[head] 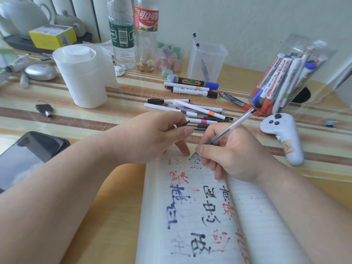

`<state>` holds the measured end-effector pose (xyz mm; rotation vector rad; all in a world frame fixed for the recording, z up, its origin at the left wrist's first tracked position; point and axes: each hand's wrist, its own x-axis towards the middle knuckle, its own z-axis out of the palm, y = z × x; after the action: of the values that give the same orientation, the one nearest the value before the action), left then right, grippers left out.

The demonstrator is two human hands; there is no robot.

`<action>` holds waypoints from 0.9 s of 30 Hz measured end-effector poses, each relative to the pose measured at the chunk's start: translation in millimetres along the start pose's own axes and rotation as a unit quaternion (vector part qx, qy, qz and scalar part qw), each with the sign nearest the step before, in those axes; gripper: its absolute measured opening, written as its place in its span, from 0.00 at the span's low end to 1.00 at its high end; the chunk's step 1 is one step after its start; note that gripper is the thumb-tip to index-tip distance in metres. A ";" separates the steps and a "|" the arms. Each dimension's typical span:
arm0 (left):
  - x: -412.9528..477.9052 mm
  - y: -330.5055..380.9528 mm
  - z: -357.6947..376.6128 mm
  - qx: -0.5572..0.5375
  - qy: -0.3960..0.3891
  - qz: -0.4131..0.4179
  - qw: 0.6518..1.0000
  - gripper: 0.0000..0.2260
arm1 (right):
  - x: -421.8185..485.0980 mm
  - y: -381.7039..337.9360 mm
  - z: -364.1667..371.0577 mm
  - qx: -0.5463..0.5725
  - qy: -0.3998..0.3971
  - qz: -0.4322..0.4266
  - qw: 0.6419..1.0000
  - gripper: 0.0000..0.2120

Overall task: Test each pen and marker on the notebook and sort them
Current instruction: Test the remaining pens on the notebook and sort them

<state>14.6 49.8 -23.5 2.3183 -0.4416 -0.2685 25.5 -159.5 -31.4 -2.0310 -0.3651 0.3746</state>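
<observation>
- Clear plastic gel pen (228,128) is gripped by the right hand (234,155) in a writing hold. Its tip touches the top of the left page, beside a patch of small dark dots.
- Left hand (152,136) pinches a small black piece (185,123), probably the pen's cap, while one fingertip presses near the page's top edge.
- White lined notebook (190,216) lies open and carries many bold red, blue and black trial marks, so testing looks well along.
- Loose pile of slim pens (190,109) and three thick markers (190,86) just beyond the hands appear unsorted. A tilted clear jar of markers (285,80) and a translucent tub (206,60) holding two pens seem to be sorted lots.
- Room is tight: the pile lies near the notebook's top edge and a white handheld controller (283,134) sits near the right hand. A black phone (28,155) lies at the left, and bare tan worktop (123,206) opens left of the notebook.
</observation>
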 end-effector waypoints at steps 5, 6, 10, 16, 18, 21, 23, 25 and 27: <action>0.1 -1.2 0.4 0.000 0.004 0.000 1.000 0.11 | 0.9 -1.0 -0.2 -0.006 -0.003 0.004 1.000 0.08; 0.1 -1.1 0.6 -0.001 0.003 0.000 1.000 0.12 | 1.0 -0.8 -0.9 -0.001 -0.004 0.004 1.000 0.07; 0.5 0.3 0.7 0.000 0.001 -0.003 1.000 0.11 | 1.2 1.1 -1.9 -0.005 -0.001 0.007 1.000 0.07; 0.1 -0.3 0.5 0.004 0.000 0.001 1.000 0.12 | 2.2 0.3 -0.4 -0.021 0.011 0.022 0.999 0.05; 0.1 0.0 0.7 0.006 0.001 0.004 1.000 0.12 | 1.5 -0.5 -1.0 -0.019 0.006 0.020 1.000 0.05; 0.0 -0.2 0.8 0.007 0.002 0.005 1.000 0.12 | -0.3 -1.8 -2.5 -0.005 -0.012 0.010 1.000 0.06; 0.3 0.2 0.8 0.007 0.002 0.002 1.000 0.12 | -1.1 -2.6 -3.4 -0.003 -0.020 0.004 1.000 0.06; 0.5 0.9 0.9 0.010 0.001 0.000 1.000 0.11 | -1.3 -3.4 -2.9 -0.012 -0.021 0.000 1.000 0.06; 0.2 0.7 0.9 0.016 0.002 -0.001 1.000 0.11 | -0.4 -3.9 -1.5 -0.027 -0.018 0.005 0.999 0.06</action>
<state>14.4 48.7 -23.7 2.3491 -0.4446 -0.2585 25.4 -159.0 -27.3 -2.0824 -0.3919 0.4111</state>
